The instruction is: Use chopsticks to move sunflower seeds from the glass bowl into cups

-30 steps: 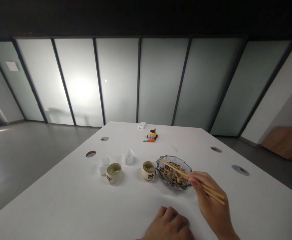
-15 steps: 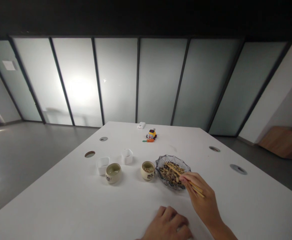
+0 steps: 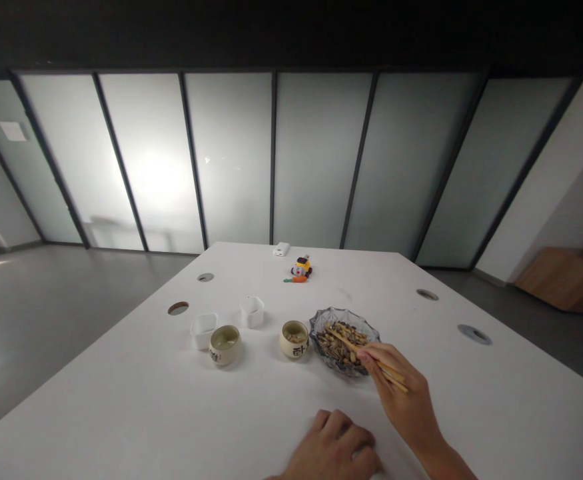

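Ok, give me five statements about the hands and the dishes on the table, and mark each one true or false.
1. The right hand holds chopsticks. True.
2. The chopstick tips are in the glass bowl of seeds. True.
3. The left hand grips a cup. False: it rests on the table, holding no cup.
4. The cup beside the bowl is empty. False: it holds some seeds.
5. Two small white tubs stand left of that cup. True.
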`<action>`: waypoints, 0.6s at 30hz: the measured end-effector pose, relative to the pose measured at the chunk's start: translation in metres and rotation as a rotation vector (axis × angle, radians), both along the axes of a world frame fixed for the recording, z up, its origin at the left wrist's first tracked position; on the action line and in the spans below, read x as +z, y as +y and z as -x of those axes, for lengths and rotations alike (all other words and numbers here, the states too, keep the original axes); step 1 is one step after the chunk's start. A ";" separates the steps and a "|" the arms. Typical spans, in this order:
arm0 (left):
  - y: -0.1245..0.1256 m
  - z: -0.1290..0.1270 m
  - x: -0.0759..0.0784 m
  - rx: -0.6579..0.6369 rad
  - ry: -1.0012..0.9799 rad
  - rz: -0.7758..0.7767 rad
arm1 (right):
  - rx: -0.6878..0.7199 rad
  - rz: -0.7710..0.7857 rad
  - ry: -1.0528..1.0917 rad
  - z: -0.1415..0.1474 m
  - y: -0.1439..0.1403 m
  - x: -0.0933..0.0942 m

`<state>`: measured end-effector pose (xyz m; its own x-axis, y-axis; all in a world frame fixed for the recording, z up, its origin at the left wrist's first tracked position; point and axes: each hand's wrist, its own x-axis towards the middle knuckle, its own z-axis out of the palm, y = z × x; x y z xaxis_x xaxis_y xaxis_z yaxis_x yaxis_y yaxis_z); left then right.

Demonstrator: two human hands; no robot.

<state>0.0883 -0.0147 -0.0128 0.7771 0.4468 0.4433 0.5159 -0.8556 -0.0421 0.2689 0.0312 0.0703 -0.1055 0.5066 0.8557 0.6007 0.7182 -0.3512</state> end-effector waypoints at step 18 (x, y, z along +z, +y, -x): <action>0.002 0.000 -0.009 -0.005 -0.001 -0.035 | 0.017 0.016 0.042 -0.001 0.001 -0.002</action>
<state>0.0886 -0.0129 -0.0215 0.7786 0.4274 0.4595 0.5120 -0.8560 -0.0713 0.2701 0.0324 0.0684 -0.0782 0.5191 0.8511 0.5729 0.7221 -0.3878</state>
